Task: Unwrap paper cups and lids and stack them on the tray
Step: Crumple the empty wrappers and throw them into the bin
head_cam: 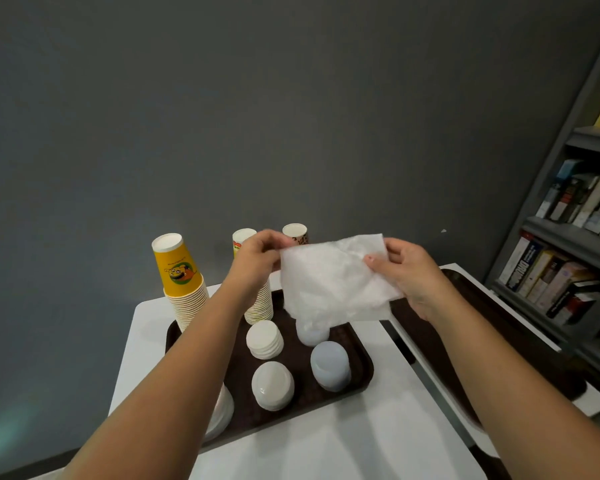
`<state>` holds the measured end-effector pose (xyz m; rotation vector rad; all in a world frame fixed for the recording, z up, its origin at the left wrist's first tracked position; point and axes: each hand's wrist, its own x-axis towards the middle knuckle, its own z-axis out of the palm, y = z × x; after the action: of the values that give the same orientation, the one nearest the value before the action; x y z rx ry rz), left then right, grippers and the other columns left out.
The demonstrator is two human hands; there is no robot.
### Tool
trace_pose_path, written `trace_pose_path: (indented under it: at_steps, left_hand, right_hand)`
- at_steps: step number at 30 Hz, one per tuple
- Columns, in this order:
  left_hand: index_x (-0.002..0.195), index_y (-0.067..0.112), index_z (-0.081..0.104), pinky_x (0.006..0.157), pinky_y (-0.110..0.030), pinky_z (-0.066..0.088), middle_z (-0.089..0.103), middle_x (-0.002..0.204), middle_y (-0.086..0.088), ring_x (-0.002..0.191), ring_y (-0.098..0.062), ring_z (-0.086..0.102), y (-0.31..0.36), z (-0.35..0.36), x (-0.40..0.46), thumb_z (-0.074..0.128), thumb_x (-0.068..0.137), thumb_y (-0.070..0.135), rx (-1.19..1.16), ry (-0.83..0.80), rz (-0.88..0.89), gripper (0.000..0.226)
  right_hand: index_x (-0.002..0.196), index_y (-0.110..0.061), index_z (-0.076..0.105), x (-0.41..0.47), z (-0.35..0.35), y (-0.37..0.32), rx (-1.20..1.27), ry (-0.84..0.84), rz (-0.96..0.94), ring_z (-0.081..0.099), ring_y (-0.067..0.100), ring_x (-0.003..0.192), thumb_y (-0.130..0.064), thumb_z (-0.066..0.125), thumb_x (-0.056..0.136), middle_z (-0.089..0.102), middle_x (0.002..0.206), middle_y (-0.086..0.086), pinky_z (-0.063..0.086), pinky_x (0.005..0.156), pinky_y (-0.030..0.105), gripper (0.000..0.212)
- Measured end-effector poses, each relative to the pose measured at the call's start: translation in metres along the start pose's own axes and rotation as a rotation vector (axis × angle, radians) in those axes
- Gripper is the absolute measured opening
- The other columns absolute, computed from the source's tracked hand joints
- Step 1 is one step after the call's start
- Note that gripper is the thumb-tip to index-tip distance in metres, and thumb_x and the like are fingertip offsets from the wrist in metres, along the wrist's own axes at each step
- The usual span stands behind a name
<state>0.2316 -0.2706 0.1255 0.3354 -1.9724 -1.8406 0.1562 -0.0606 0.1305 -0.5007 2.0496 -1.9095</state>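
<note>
Both forearms reaching over tray [362, 362]; left hand [257, 258] and right hand [407, 275] pinching empty wrapper [333, 282] taut above stacked lids [272, 386], probably for folding.

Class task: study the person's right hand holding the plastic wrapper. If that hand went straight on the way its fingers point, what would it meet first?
The right hand points leftward across the plastic wrapper that it pinches. Beyond that, it would probably meet the left hand gripping the opposite edge, though depth is uncertain.
</note>
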Motion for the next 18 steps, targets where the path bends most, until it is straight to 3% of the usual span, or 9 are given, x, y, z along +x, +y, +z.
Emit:
trace_pose_path:
  at_steps: [2,3,4,6,8,12,15,18]
  left_hand:
    - [0.104,0.012,0.056,0.061,-0.006,0.045,0.063,0.103,-0.006,0.081,-0.008,0.059,0.004,0.005,0.002,0.040,0.095,-0.001,0.036,0.090,0.021,0.022]
    - [0.113,0.014,0.054,0.063,-0.002,0.043,0.062,0.107,-0.001,0.087,-0.005,0.059,0.005,0.007,0.002,0.045,0.097,0.009,0.079,0.057,0.036,0.019]
    - [0.119,0.017,0.053,0.070,-0.001,0.043,0.061,0.111,0.004,0.095,-0.004,0.059,0.007,0.011,0.001,0.054,0.095,0.019,0.147,-0.019,0.051,0.024]
    - [0.126,0.017,0.053,0.088,-0.012,0.046,0.062,0.115,0.005,0.107,-0.006,0.060,0.004,0.017,0.003,0.071,0.084,0.030,0.323,-0.228,0.094,0.047]
    - [0.120,0.013,0.059,0.092,-0.024,0.050,0.067,0.110,0.003,0.103,-0.008,0.064,0.003,0.023,0.001,0.078,0.076,0.023,0.397,-0.390,0.092,0.049]
    - [0.094,0.012,0.072,0.083,-0.035,0.054,0.073,0.090,-0.004,0.085,-0.015,0.068,0.005,0.025,-0.001,0.077,0.077,0.011,0.355,-0.493,0.014,0.018]
    - [0.076,0.020,0.074,0.071,-0.028,0.054,0.073,0.077,0.000,0.074,-0.013,0.067,0.005,0.023,-0.004,0.077,0.076,0.008,0.265,-0.553,-0.026,0.013]
    - [0.077,0.017,0.074,0.065,-0.023,0.054,0.073,0.077,-0.001,0.071,-0.013,0.067,0.009,0.023,-0.006,0.077,0.075,0.007,0.171,-0.608,-0.019,0.011]
  right_hand:
    - [0.095,-0.021,0.065,0.001,-0.003,-0.004,-0.172,-0.001,-0.081,0.067,0.017,0.088,-0.006,0.063,0.088,0.070,0.099,0.004,0.056,0.079,0.033,0.017]
    - [0.095,-0.022,0.065,0.001,-0.004,-0.007,-0.245,-0.021,-0.117,0.066,0.017,0.089,-0.008,0.064,0.088,0.070,0.097,0.003,0.054,0.080,0.033,0.016]
    - [0.096,-0.021,0.067,0.002,-0.004,-0.008,-0.303,-0.042,-0.142,0.066,0.018,0.090,-0.009,0.065,0.087,0.070,0.095,0.003,0.052,0.081,0.033,0.015]
    - [0.098,-0.017,0.068,0.003,-0.002,-0.009,-0.357,-0.074,-0.172,0.065,0.018,0.088,-0.011,0.066,0.087,0.070,0.094,0.004,0.051,0.080,0.032,0.013]
    - [0.099,-0.014,0.069,0.001,0.001,-0.010,-0.345,-0.102,-0.187,0.065,0.016,0.085,-0.013,0.065,0.087,0.070,0.093,0.004,0.052,0.076,0.030,0.012]
    - [0.095,-0.012,0.069,0.000,0.000,-0.011,-0.285,-0.096,-0.228,0.065,0.016,0.080,-0.013,0.063,0.089,0.071,0.088,0.005,0.053,0.075,0.032,0.009]
    - [0.084,-0.019,0.070,0.004,-0.005,-0.008,-0.221,-0.018,-0.207,0.063,0.016,0.077,-0.014,0.062,0.091,0.069,0.081,0.003,0.052,0.076,0.036,0.012]
    - [0.081,-0.019,0.069,0.006,-0.007,-0.005,-0.146,0.023,-0.123,0.064,0.016,0.074,-0.016,0.060,0.092,0.069,0.078,0.002,0.053,0.073,0.034,0.014]
